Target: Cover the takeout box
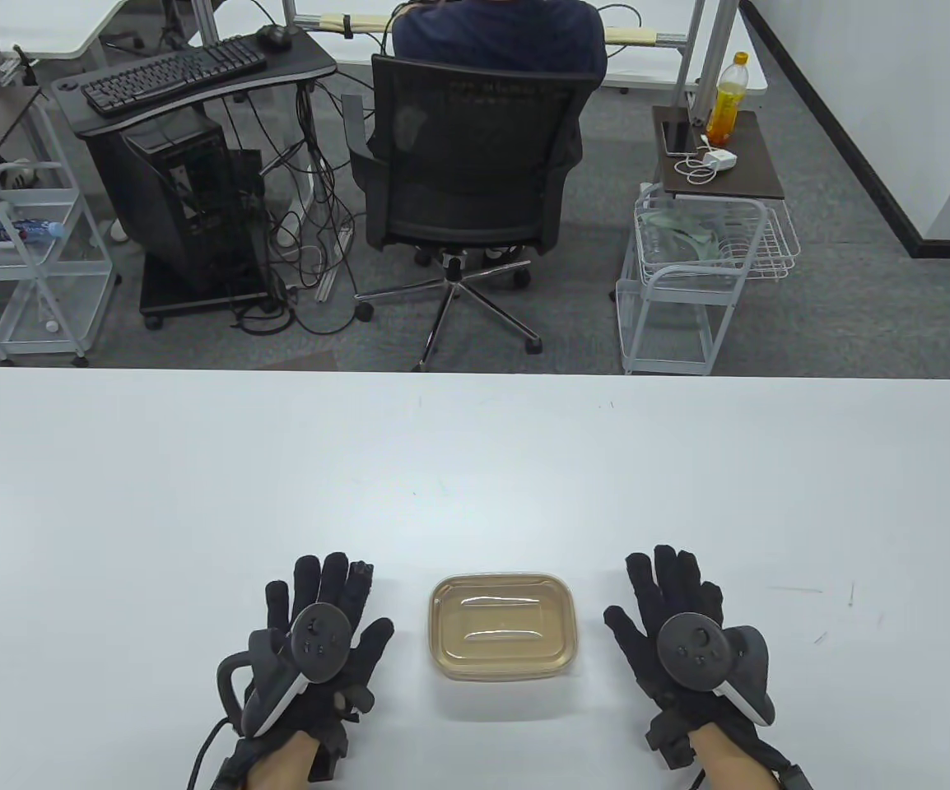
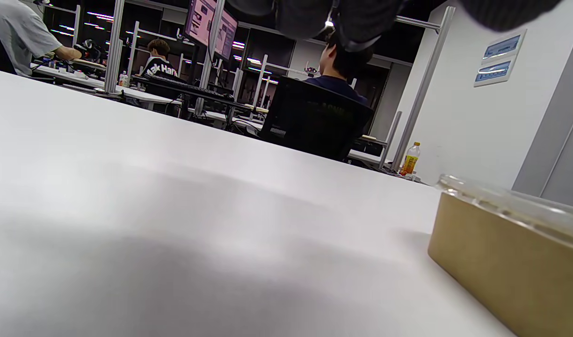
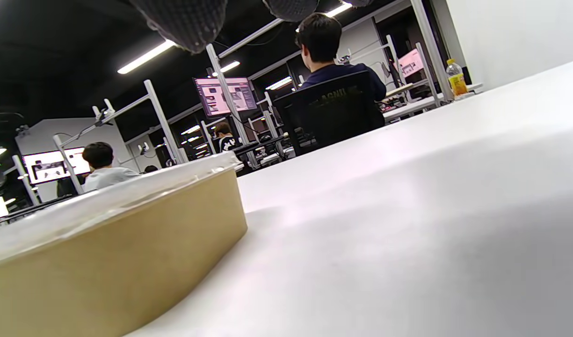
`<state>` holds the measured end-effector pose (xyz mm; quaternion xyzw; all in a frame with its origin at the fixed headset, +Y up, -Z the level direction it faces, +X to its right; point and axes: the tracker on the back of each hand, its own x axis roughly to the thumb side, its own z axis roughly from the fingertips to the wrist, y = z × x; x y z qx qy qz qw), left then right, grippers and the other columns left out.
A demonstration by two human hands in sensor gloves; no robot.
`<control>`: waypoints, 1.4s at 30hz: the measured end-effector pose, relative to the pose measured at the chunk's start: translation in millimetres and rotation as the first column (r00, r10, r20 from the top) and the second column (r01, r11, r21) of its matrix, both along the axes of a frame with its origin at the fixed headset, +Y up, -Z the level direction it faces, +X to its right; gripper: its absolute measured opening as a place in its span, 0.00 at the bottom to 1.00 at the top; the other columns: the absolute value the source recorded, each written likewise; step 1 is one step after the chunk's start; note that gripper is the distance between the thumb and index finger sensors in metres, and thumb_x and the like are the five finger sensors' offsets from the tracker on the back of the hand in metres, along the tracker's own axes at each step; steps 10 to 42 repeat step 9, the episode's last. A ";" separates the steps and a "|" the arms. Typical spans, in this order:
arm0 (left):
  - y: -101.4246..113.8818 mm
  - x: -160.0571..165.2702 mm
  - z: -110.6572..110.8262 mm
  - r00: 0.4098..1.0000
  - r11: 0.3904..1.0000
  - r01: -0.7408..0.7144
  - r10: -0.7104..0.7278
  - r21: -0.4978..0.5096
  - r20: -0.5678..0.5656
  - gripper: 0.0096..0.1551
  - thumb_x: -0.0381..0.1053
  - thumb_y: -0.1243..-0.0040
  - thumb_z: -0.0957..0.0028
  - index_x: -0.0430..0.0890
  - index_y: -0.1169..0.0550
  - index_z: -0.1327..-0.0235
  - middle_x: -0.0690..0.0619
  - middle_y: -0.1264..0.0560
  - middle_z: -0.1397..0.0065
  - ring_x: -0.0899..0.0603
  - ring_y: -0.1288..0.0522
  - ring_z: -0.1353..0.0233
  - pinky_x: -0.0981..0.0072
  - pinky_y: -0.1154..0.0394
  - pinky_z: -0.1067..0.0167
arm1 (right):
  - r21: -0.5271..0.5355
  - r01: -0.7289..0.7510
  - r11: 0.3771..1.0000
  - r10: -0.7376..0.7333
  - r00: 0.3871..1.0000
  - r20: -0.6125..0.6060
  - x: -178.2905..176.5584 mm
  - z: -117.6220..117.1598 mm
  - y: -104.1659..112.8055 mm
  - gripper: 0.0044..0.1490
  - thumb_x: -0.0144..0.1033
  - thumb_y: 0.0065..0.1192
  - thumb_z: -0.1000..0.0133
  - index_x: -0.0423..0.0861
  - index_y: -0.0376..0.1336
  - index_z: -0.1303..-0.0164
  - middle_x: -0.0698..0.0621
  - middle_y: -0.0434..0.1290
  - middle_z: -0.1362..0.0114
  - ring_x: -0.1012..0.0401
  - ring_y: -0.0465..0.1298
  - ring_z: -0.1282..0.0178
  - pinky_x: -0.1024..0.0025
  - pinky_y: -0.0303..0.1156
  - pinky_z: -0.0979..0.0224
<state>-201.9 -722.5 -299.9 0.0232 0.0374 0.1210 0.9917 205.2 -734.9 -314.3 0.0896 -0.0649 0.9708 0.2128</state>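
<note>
A brown paper takeout box (image 1: 501, 627) stands on the white table (image 1: 475, 461) near its front edge, with a clear plastic lid (image 1: 501, 613) sitting on top of it. My left hand (image 1: 323, 613) lies flat on the table to the left of the box, fingers spread, holding nothing. My right hand (image 1: 672, 601) lies flat to the right of the box, fingers spread, holding nothing. Neither hand touches the box. The box also shows in the left wrist view (image 2: 506, 262) and in the right wrist view (image 3: 113, 262), lid on.
Beyond the table's far edge stand an office chair (image 1: 467, 181) with a seated person, a keyboard desk (image 1: 187, 74), and white wire carts (image 1: 689, 271). These are off the table.
</note>
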 end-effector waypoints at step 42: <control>-2.8 -2.7 0.8 1.000 1.000 -0.009 0.009 -0.010 -0.003 0.43 0.80 0.51 0.61 0.73 0.37 0.27 0.67 0.44 0.11 0.52 0.52 0.10 0.60 0.61 0.19 | -0.015 -0.006 1.000 0.006 1.000 0.014 0.8 -0.4 -2.3 0.45 0.50 0.54 0.34 0.36 0.51 0.13 0.27 0.47 0.12 0.30 0.45 0.16 0.22 0.45 0.27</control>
